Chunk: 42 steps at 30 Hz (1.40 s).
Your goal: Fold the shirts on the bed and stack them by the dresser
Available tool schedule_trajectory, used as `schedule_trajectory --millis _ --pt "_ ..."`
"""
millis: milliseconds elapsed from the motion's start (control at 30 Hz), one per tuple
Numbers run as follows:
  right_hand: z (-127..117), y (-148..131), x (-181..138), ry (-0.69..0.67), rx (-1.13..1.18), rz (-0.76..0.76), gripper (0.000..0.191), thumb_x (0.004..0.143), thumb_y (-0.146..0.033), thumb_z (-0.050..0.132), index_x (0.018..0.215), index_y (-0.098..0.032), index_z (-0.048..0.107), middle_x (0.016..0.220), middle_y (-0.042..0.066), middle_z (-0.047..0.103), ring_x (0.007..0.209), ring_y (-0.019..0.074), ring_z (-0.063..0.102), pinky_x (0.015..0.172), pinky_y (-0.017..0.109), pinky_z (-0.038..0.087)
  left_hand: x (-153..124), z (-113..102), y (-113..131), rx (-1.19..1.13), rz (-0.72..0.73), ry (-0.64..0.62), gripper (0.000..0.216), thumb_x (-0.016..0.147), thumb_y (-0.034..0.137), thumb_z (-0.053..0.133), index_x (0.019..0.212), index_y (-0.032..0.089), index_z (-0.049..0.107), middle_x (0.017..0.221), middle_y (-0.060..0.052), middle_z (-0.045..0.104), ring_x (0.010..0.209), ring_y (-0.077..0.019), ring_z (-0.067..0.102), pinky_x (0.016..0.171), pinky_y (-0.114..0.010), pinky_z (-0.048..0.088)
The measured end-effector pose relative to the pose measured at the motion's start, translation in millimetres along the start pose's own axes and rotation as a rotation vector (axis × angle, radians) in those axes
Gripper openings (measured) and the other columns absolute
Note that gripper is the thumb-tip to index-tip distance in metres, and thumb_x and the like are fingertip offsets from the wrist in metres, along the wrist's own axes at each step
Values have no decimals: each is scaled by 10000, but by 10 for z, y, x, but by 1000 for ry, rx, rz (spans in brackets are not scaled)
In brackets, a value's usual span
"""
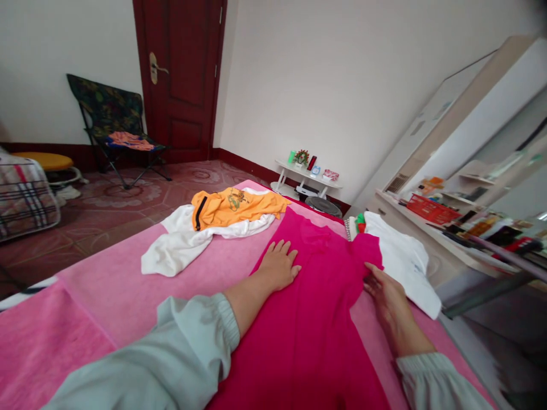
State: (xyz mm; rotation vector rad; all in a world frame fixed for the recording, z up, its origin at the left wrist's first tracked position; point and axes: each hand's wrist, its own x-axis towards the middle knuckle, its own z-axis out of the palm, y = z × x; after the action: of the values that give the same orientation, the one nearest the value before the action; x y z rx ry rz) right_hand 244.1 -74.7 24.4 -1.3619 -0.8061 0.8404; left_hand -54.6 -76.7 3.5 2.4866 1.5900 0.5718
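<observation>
A magenta shirt [316, 319] lies spread on a pink bedspread [128, 285], with its collar end away from me. My left hand [280, 265] rests flat on the shirt's left side, fingers stretched out. At the shirt's right sleeve, my right hand [387, 290] pinches the edge of the fabric between thumb and fingers. To the left of the shirt lies an orange garment [239, 208] with a dark stripe, partly on top of a white garment [177, 245]. A white shirt [401, 256] lies on the right, just beyond my right hand.
A dressing table [453, 242] with a red basket [431, 209] and several small items stands along the right. Beyond the bed is a low white shelf [305, 171]. A folding chair [113, 117] and a yellow stool [45, 161] stand at the left, near a dark red door [183, 85].
</observation>
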Motion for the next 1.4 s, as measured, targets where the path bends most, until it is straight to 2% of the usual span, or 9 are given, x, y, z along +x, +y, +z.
schedule_trajectory --millis 233,333,400,500,733,933,1100,1267,1400 --pt "510 -370 97 61 -23 -297 389 560 -346 731 901 -161 700 991 44 665 674 85 579 436 143 399 9 -36 -10 -52 0 3 548 905 465 386 1357 167 475 1476 -142 361 1380 -307 269 1123 -492 211" --pt "1044 -557 -6 -180 -41 -191 363 628 -350 703 924 -140 687 1065 86 660 804 116 613 520 154 449 2 -64 -34 -66 9 -18 523 901 446 416 1344 179 487 1477 -128 364 1378 -297 277 1124 -485 216" --pt "1344 -633 -156 -520 -118 -134 397 718 -393 655 1024 -140 665 1194 114 615 960 160 613 645 214 507 2 -73 -57 -76 27 -24 506 898 437 431 1335 191 494 1474 -118 370 1372 -292 289 1122 -485 223" --pt "1512 -652 -460 -772 -271 -184 459 752 -444 640 1125 -177 629 1285 102 566 1066 199 588 719 271 525 8 -66 -86 -84 56 -14 498 894 433 442 1324 188 505 1455 -125 392 1356 -297 314 1116 -487 231" --pt "635 -535 -1213 -706 -871 -468 302 772 -349 619 995 -150 666 963 80 672 790 159 595 732 291 468 14 -39 -91 -84 60 2 501 898 433 430 1320 174 507 1443 -132 400 1343 -302 328 1112 -479 232" --pt "-85 -577 -1927 -821 -994 -177 202 817 -345 567 805 -158 642 613 -13 538 574 107 466 541 218 346 23 -17 -104 -74 87 8 467 905 425 426 1295 189 527 1415 -116 431 1331 -268 344 1113 -443 230" --pt "-247 -565 -2317 -937 -1149 -152 347 802 -242 579 1149 -232 591 686 -33 571 603 100 466 548 198 323 25 5 -125 -65 106 15 473 907 417 421 1301 179 530 1414 -117 442 1327 -257 357 1111 -421 241" --pt "-272 -522 -2338 -891 -1054 -253 142 788 -101 459 794 -182 575 679 -31 544 630 94 464 589 196 331 13 1 -129 -43 116 24 473 901 423 434 1294 184 545 1407 -119 457 1312 -269 385 1094 -419 279" --pt "-205 -752 -2395 -736 -971 -338 173 734 -64 451 801 -185 554 736 -14 556 675 107 487 616 205 348 10 4 -130 -36 130 40 466 900 418 437 1285 185 556 1407 -123 458 1308 -281 394 1087 -428 290"
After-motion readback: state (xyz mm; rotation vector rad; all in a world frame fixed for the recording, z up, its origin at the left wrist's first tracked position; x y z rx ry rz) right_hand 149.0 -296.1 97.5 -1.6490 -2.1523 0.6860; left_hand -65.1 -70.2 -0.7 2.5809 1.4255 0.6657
